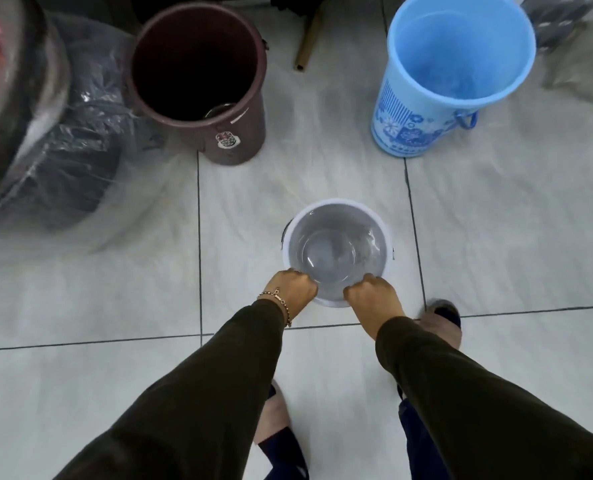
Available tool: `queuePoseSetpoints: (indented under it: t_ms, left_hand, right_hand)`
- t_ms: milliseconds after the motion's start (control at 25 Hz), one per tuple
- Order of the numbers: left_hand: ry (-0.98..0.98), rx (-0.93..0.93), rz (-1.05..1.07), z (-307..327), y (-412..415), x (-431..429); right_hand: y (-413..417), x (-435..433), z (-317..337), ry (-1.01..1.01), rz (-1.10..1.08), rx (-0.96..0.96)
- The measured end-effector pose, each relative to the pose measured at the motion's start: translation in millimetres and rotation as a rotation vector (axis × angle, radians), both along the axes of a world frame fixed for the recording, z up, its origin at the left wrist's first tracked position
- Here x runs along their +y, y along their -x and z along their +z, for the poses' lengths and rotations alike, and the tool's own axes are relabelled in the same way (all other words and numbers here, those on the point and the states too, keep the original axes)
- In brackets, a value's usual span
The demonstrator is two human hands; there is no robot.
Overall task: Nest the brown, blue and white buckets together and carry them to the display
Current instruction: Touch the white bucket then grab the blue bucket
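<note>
A small white bucket (336, 244) stands upright on the tiled floor in the middle of the head view. My left hand (292, 287) grips its near rim on the left, and my right hand (373, 294) grips the near rim on the right, fingers curled over the edge. A tall brown bucket (232, 133) stands upright at the back left, dark and hollow inside. A light blue bucket (412, 126) with a printed pattern stands at the back right. All three are apart from each other.
Dark bundles wrapped in clear plastic (70, 161) lie at the left beside a large round metal vessel (18, 98). A wooden stick (309, 39) leans at the back. More wrapped goods (579, 57) sit at the far right. My feet (440, 320) are near the white bucket.
</note>
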State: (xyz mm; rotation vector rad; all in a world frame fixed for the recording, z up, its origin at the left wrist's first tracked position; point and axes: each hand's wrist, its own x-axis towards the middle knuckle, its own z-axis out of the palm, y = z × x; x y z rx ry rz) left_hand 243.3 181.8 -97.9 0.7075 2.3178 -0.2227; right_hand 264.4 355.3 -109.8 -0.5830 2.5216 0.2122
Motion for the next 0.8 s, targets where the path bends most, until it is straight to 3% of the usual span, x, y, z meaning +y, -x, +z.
queuePoseSetpoints:
  t_ms: [120, 240, 480, 640, 800]
  left_hand:
    - [-0.066, 0.041, -0.003, 13.6, 3.8, 1.9]
    - [-0.145, 0.056, 0.121, 47.8, 31.7, -4.4]
    - [-0.412, 0.074, 0.814, 113.0, 133.9, 36.3]
    - [-0.665, -0.002, 1.237, 100.3, 222.7, 103.2]
    - [-0.891, -0.149, 1.556, 61.4, 308.2, 169.2]
  right_hand:
    - [5.5, 18.9, 7.8, 0.005, 0.013, -0.07]
    - [30.4, 49.9, 41.0, 0.068, -0.152, -0.073]
    - [137.8, 136.2, 108.5, 0.228, -0.758, -0.077]
    - [230.7, 183.7, 105.5, 0.5, -1.159, -0.032]
    - [308.5, 194.6, 69.3, 0.677, -1.423, -0.256]
